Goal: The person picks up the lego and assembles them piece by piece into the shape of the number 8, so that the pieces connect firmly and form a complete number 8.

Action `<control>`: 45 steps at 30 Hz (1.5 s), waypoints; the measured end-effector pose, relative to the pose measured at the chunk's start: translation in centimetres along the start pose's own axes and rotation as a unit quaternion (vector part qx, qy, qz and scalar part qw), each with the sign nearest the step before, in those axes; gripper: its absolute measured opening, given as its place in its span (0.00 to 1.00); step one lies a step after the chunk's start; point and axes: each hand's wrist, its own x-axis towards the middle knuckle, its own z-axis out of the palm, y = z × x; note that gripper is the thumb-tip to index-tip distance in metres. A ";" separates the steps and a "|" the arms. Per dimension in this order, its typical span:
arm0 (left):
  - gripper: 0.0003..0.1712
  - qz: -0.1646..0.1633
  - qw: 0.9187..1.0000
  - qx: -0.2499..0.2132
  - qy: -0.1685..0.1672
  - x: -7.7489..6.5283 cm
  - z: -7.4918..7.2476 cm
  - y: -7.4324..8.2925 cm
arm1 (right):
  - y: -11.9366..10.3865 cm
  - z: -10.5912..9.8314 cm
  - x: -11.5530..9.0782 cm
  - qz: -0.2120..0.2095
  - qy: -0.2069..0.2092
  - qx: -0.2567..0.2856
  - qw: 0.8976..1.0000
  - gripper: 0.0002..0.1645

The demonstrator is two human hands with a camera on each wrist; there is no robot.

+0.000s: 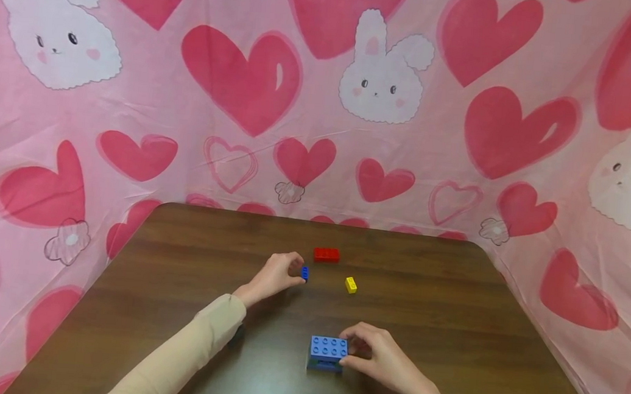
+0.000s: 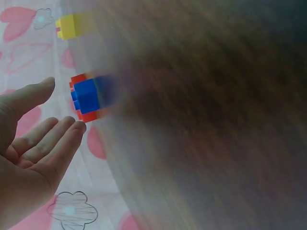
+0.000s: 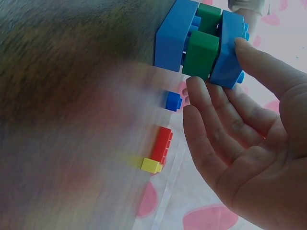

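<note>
My left hand (image 1: pixel 277 275) reaches over the table with thumb and fingers spread around a small blue toy brick (image 1: pixel 304 274). In the left wrist view, the blue brick (image 2: pixel 87 97) sits just beyond the fingertips, a gap showing. Nearer me, my right hand (image 1: pixel 384 355) holds the right end of a brick stack (image 1: pixel 329 348), thumb at the near side and fingers at the far side. Two green bricks (image 3: pixel 200 53) stand between its upper blue brick (image 3: pixel 227 48) and lower blue brick (image 3: pixel 173 36), as the right wrist view shows.
A red brick (image 1: pixel 326 255) lies past the left hand, and a small yellow brick (image 1: pixel 351 285) lies to the right of the small blue one. The brown wooden table (image 1: pixel 451 304) ends at a pink cloth (image 1: pixel 320 124) with hearts and rabbits.
</note>
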 end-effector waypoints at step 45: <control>0.18 0.020 0.991 0.127 -0.045 2.2 1.5 -0.7 | -0.2 -0.1 0.1 0.017 -0.008 0.018 1.000 0.18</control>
